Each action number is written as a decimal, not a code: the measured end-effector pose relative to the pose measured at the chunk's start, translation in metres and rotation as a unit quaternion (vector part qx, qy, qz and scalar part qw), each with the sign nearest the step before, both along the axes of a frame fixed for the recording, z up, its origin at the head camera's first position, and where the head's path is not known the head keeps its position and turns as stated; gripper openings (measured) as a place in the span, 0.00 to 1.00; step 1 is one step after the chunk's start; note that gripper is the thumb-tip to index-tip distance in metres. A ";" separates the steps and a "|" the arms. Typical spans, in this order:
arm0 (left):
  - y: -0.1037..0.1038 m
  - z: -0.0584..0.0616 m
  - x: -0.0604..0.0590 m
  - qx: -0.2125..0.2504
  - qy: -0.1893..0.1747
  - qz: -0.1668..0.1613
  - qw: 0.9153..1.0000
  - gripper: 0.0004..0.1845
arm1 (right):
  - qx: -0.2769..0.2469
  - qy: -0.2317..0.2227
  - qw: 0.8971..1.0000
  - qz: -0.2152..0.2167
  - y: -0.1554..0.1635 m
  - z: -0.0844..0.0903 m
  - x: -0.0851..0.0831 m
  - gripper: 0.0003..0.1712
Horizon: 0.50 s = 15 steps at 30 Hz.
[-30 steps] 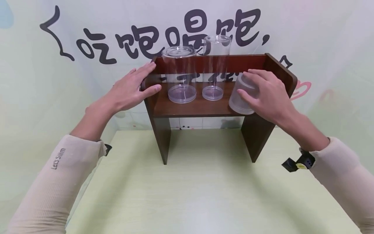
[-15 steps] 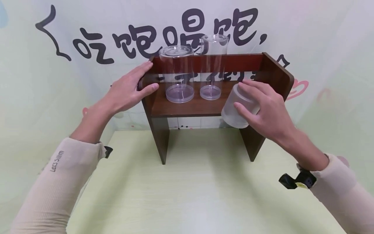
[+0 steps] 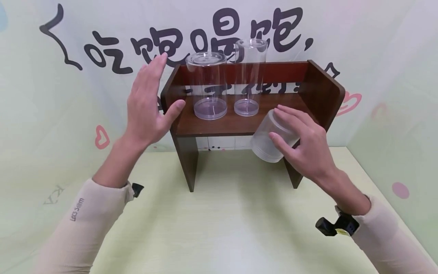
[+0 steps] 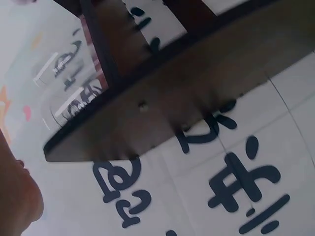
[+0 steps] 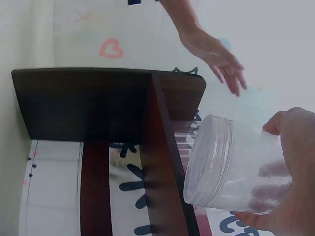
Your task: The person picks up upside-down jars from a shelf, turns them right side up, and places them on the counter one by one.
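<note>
Jar [image 3: 263, 140]: tilted, held off the surface [image 3: 219, 220] before the shelf [image 3: 222, 127]. Right hand [image 3: 306, 146]: thumb and fingers grasp opposite sides of the jar, presumably to stop its smooth, round wall slipping. Left hand [image 3: 147, 102]: fingers extended, released, beside the shelf's left panel [image 3: 186, 152]. Jar body is cloudy, translucent and cylindrical, with a ringed end. Shelf boards are flat and dark brown. Wide cylinder [image 3: 207, 83] and narrow cylinder [image 3: 251, 74] stand upright there, clear and glossy, likely steadied by their flat bases. Backdrop [image 3: 113, 23]: pale, black-lettered.
</note>
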<state>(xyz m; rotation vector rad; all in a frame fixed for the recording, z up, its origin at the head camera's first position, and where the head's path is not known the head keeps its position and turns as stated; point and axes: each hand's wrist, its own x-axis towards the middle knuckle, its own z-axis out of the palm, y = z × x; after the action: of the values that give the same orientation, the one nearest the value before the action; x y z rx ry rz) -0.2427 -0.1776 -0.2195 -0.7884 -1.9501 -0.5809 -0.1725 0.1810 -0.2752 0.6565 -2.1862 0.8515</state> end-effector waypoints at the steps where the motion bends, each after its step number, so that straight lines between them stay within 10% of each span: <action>1: 0.005 -0.002 0.003 0.022 0.021 -0.016 0.999 0.52 | -0.007 0.000 1.000 0.000 -0.001 -0.002 0.001 0.32; 7: 0.041 -0.020 0.022 0.109 0.058 -0.134 0.983 0.51 | -0.057 -0.003 0.998 0.012 -0.007 -0.013 0.004 0.31; 15: 0.079 -0.059 0.045 0.110 -0.025 -0.219 0.969 0.51 | -0.166 -0.055 0.984 0.028 -0.021 -0.026 0.011 0.29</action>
<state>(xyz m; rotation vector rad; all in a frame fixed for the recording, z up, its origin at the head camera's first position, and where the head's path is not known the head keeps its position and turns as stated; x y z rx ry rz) -0.1978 -0.0986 -0.2788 -1.0752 -1.7220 -1.0705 -0.1620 0.1602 -0.3011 0.5165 -2.0603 1.2735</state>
